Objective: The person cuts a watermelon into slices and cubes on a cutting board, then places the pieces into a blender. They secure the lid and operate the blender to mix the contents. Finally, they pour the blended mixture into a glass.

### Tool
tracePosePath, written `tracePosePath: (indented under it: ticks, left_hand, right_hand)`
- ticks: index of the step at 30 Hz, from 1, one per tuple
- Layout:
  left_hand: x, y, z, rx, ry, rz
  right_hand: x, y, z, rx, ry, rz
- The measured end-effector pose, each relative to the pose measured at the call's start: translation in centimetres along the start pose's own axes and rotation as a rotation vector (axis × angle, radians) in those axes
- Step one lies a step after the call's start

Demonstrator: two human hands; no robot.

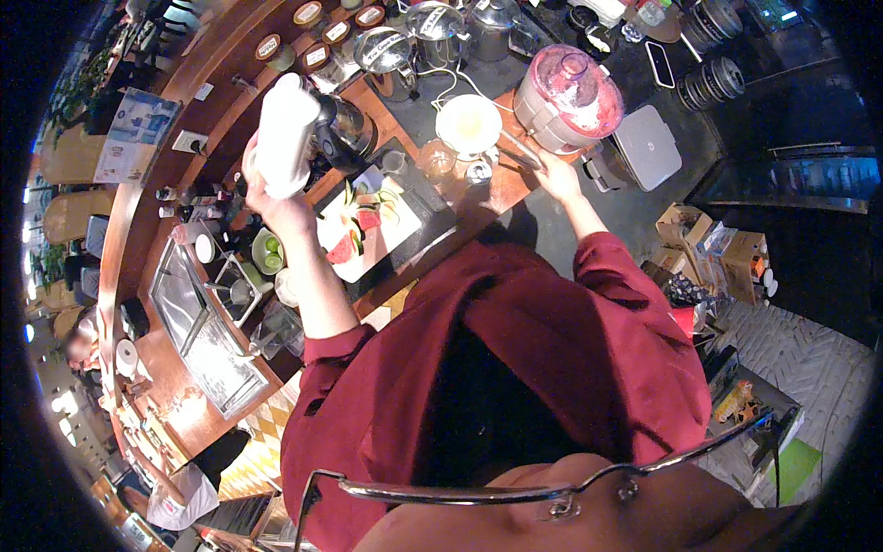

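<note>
My left hand (272,200) is raised on the left, its fingers around a white plastic container (286,134). My right hand (557,178) grips the end of a long metal utensil (521,150) that points towards a white bowl (469,124). Whether the utensil's far end touches the bowl cannot be told. A glass (437,159) and an open can (477,172) stand just below the bowl. Between my hands and nearer my body, watermelon pieces (343,250) and rinds lie on a white cutting board (393,238).
A juicer-like appliance with a pink-smeared clear lid (576,90) stands right of the bowl. An electric kettle (345,131) is beside the white container. Lidded glass jars (383,52) line the back. Limes in a bowl (268,252) and a metal sink (207,338) are left. A co-worker (183,493) is lower left.
</note>
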State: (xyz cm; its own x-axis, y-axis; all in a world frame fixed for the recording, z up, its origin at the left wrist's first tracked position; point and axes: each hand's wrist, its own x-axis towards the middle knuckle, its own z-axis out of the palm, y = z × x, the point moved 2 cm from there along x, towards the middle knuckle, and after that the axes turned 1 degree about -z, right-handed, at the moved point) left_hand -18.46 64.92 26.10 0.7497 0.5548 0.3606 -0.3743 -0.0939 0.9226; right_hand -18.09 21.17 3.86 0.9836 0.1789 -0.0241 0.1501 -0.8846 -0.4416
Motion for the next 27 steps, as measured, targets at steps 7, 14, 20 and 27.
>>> tracePosePath:
  ticks: [7, 14, 20, 27]
  left_hand:
    - [-2.5, 0.5, -6.9, 0.000, 0.154, -0.092]
    - [-4.4, -0.6, -9.0, 0.168, 0.120, -0.129]
    - [-6.8, -3.3, -3.0, -0.005, 0.003, -0.344]
    - [-5.5, -0.7, 21.2, 0.726, -0.642, 0.502]
  right_hand:
    - [-4.1, 4.6, 5.6, 0.512, 0.196, 0.296]
    - [-1.2, 0.2, 3.4, 0.590, 0.326, 0.327]
    - [-3.1, -5.0, 0.9, 0.951, 0.571, 0.236]
    - [-5.9, -0.5, -0.6, 0.928, 0.603, 0.373]
